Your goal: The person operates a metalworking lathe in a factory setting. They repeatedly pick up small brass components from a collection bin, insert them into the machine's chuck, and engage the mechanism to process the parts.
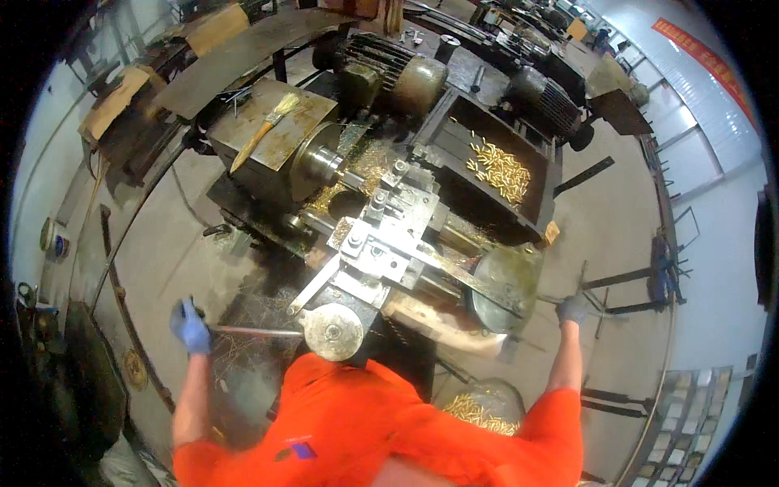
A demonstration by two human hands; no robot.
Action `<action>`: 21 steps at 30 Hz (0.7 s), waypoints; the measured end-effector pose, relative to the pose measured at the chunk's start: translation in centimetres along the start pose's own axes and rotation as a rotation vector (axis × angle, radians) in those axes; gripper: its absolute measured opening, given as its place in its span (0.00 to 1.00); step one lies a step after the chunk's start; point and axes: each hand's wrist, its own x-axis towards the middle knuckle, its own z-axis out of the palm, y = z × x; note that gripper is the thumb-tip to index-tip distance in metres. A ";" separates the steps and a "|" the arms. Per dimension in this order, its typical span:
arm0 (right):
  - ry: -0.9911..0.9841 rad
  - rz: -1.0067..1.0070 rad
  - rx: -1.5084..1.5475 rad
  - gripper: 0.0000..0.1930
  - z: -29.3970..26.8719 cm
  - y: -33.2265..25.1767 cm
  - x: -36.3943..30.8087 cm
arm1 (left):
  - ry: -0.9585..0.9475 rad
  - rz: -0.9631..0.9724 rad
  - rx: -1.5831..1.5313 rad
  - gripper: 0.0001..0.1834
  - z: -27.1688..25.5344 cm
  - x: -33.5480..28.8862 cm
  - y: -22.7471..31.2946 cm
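My left hand (191, 329), in a blue glove, is closed at the outer end of a thin metal lever (258, 331). That lever runs to a round metal hub (333, 331) at the front of a lathe. Out to the right, my right hand (572, 309), in a dark grey glove, is wrapped round a long metal rod handle (602, 310). Between my arms, the lathe's tool slide (377, 247) carries several bolts and a flat bar. Beyond it, the shiny chuck (326, 164) sticks out of the headstock. Glove and distance hide the finger details.
A wooden-handled brush (264, 132) lies on the headstock. Behind the slide, a dark metal tray (454, 122) holds many small brass pieces. More brass pieces lie in a round pan (503, 390) by my right side. Motors (398, 73) and racks stand farther back.
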 end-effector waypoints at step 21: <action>-0.159 0.384 0.426 0.25 -2.5 -5.5 -26.2 | -0.320 0.271 -0.010 0.14 16.9 12.7 6.3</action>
